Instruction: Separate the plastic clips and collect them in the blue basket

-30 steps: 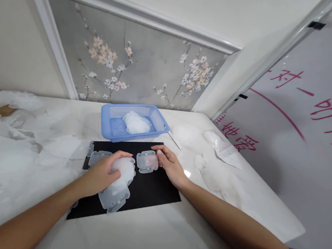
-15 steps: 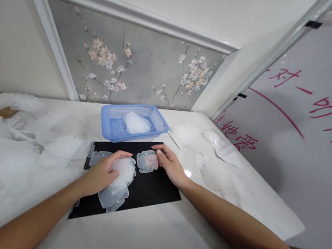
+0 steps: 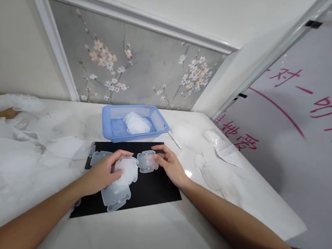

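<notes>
1. A small clear plastic shell [image 3: 147, 161] lies flat on a black mat [image 3: 151, 191], near the mat's far edge and between the two hands.
2. The shell's right edge is pinched by the right hand [image 3: 170, 165]; its fingers [image 3: 157, 147] are closed on that edge, with the thumb below them.
3. Just left of the shell, and touching it, a white round pad [image 3: 128, 172] is covered by the left hand [image 3: 101, 176]. The hand is curled over the pad's top and clamped on it.
4. Under the pad, a second clear shell [image 3: 115, 196] sticks out toward the near edge of the mat. A third shell [image 3: 97, 157] lies beyond the left hand, partly hidden by it.
5. The mat is laid on a pale bench [image 3: 128, 235].
6. Behind the mat a blue basket [image 3: 106, 123] stands on the bench, with a heap of white pads [image 3: 137, 123] inside it.
7. A thin white stick [image 3: 174, 140] lies just right of the basket. Farther right lie a clear plastic bag [image 3: 222, 145] and some loose white sheets [image 3: 213, 174].
8. A large pile of white sheets [image 3: 15, 151] takes up the left of the bench.
9. Red handwritten characters and a long red curve are seen on a whiteboard [image 3: 296, 137] at the right. Several characters are cut off by the frame edge and cannot be read with certainty.
10. A grey wall panel [image 3: 149, 60] painted with blossom branches stands behind the basket.
</notes>
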Available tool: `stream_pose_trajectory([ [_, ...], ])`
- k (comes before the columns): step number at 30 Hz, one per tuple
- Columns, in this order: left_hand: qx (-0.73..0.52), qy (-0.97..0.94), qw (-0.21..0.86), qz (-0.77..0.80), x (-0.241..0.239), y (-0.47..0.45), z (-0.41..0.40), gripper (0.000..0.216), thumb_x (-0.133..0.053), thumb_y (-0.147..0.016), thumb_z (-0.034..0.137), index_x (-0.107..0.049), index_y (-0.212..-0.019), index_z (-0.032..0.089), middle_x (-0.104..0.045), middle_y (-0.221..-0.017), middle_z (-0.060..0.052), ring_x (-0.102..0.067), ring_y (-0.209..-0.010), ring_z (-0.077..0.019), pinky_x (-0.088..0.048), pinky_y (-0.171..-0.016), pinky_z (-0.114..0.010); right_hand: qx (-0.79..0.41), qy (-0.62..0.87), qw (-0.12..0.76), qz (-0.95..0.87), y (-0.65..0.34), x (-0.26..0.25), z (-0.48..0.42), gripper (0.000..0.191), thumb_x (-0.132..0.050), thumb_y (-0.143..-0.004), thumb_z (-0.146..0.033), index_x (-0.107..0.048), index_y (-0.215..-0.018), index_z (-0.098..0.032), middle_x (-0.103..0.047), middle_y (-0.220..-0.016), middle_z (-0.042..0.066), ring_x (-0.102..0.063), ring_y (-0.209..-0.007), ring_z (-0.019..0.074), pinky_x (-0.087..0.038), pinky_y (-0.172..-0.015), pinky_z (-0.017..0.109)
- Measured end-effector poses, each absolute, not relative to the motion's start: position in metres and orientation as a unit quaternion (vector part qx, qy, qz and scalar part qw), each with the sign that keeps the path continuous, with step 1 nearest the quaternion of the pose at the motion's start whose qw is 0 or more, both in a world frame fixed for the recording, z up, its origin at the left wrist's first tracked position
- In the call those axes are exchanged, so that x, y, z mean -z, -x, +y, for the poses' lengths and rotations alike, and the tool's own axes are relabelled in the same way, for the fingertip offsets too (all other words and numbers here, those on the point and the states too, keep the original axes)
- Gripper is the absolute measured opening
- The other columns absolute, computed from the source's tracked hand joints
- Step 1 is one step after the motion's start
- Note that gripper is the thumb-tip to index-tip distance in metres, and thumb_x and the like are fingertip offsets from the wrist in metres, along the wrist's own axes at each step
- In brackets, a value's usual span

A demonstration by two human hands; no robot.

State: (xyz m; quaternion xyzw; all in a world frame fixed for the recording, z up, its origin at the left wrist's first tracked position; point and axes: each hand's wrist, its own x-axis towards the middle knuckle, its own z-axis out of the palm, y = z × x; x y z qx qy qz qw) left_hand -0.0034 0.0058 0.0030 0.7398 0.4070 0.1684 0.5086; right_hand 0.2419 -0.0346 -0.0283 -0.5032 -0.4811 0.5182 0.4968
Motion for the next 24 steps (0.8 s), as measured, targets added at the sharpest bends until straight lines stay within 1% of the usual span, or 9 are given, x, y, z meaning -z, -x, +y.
stream_pose_trajectory([
  [4, -0.171, -0.73, 0.504, 0.428, -0.003, 0.001, 0.006, 0.042, -0.058, -0.083, 0.037, -0.057, -0.123, 0.025, -0.07, -0.098, -0.004, -0.065, -0.084, -0.0227, -0.05, -0.068, -0.031, -0.476, 0.516, 0.524, -0.482, -0.24, 0.025, -0.035, 0.012, -0.058, -0.08, -0.034, -0.059, -0.079, -0.022, -0.056, -0.064, -0.004, -0.05, -0.058, 0.0127, -0.04, -0.057, 0.025],
  [6, -0.18, -0.726, 0.497, 0.44, -0.002, -0.001, 0.006, 0.04, -0.059, -0.083, 0.04, -0.059, -0.12, 0.024, -0.069, -0.095, -0.003, -0.065, -0.082, -0.0227, -0.049, -0.068, -0.031, -0.478, 0.521, 0.519, -0.48, -0.237, 0.022, -0.036, 0.016, -0.052, -0.081, -0.032, -0.055, -0.07, -0.021, -0.05, -0.06, -0.004, -0.044, -0.053, 0.0113, -0.034, -0.051, 0.024],
  [8, -0.195, -0.727, 0.485, 0.446, -0.001, -0.003, 0.006, 0.037, -0.061, -0.082, 0.041, -0.061, -0.115, 0.025, -0.069, -0.094, -0.002, -0.065, -0.083, -0.022, -0.049, -0.069, -0.031, -0.483, 0.524, 0.484, -0.507, -0.23, 0.019, -0.038, 0.016, -0.054, -0.081, -0.033, -0.056, -0.072, -0.021, -0.049, -0.06, -0.004, -0.042, -0.052, 0.0109, -0.032, -0.05, 0.024],
  [11, -0.218, -0.731, 0.473, 0.442, 0.001, -0.006, 0.004, 0.033, -0.065, -0.08, 0.042, -0.063, -0.108, 0.024, -0.068, -0.094, -0.001, -0.064, -0.082, -0.0206, -0.048, -0.07, -0.031, -0.469, 0.531, 0.416, -0.57, -0.219, 0.016, -0.043, 0.015, -0.068, -0.076, -0.034, -0.063, -0.083, -0.022, -0.051, -0.061, -0.005, -0.042, -0.054, 0.0108, -0.033, -0.051, 0.023],
  [13, -0.225, -0.726, 0.482, 0.435, 0.001, -0.007, 0.003, 0.034, -0.065, -0.081, 0.044, -0.062, -0.108, 0.024, -0.067, -0.09, -0.001, -0.062, -0.079, -0.0196, -0.047, -0.067, -0.03, -0.468, 0.532, 0.394, -0.585, -0.215, 0.016, -0.045, 0.016, -0.071, -0.074, -0.033, -0.063, -0.081, -0.021, -0.053, -0.062, -0.005, -0.042, -0.054, 0.0105, -0.033, -0.051, 0.023],
  [16, -0.226, -0.718, 0.502, 0.426, 0.0, -0.006, 0.003, 0.034, -0.057, -0.087, 0.05, -0.062, -0.107, 0.022, -0.066, -0.085, -0.001, -0.059, -0.071, -0.0177, -0.044, -0.06, -0.028, -0.488, 0.537, 0.413, -0.551, -0.219, 0.017, -0.043, 0.018, -0.069, -0.076, -0.036, -0.061, -0.075, -0.02, -0.055, -0.062, -0.004, -0.043, -0.052, 0.0098, -0.033, -0.05, 0.023],
  [18, -0.235, -0.717, 0.5, 0.424, 0.0, -0.004, 0.004, 0.034, -0.05, -0.091, 0.05, -0.063, -0.104, 0.022, -0.067, -0.086, -0.002, -0.059, -0.072, -0.0175, -0.044, -0.061, -0.028, -0.502, 0.541, 0.436, -0.515, -0.226, 0.017, -0.039, 0.019, -0.07, -0.075, -0.037, -0.062, -0.076, -0.02, -0.056, -0.062, -0.004, -0.045, -0.052, 0.0098, -0.034, -0.05, 0.023],
  [21, -0.254, -0.719, 0.486, 0.427, 0.0, -0.002, 0.006, 0.032, -0.049, -0.092, 0.047, -0.062, -0.105, 0.022, -0.068, -0.093, -0.003, -0.061, -0.079, -0.0188, -0.046, -0.066, -0.029, -0.5, 0.547, 0.453, -0.495, -0.24, 0.02, -0.033, 0.019, -0.071, -0.073, -0.035, -0.066, -0.082, -0.019, -0.062, -0.069, -0.002, -0.051, -0.057, 0.0111, -0.038, -0.054, 0.024],
  [24, -0.25, -0.723, 0.481, 0.429, -0.001, -0.001, 0.006, 0.031, -0.048, -0.093, 0.046, -0.062, -0.105, 0.022, -0.068, -0.094, -0.003, -0.062, -0.079, -0.0188, -0.045, -0.066, -0.029, -0.494, 0.553, 0.444, -0.504, -0.251, 0.023, -0.029, 0.022, -0.069, -0.076, -0.034, -0.069, -0.093, -0.021, -0.068, -0.078, 0.001, -0.055, -0.061, 0.0127, -0.04, -0.056, 0.025],
])
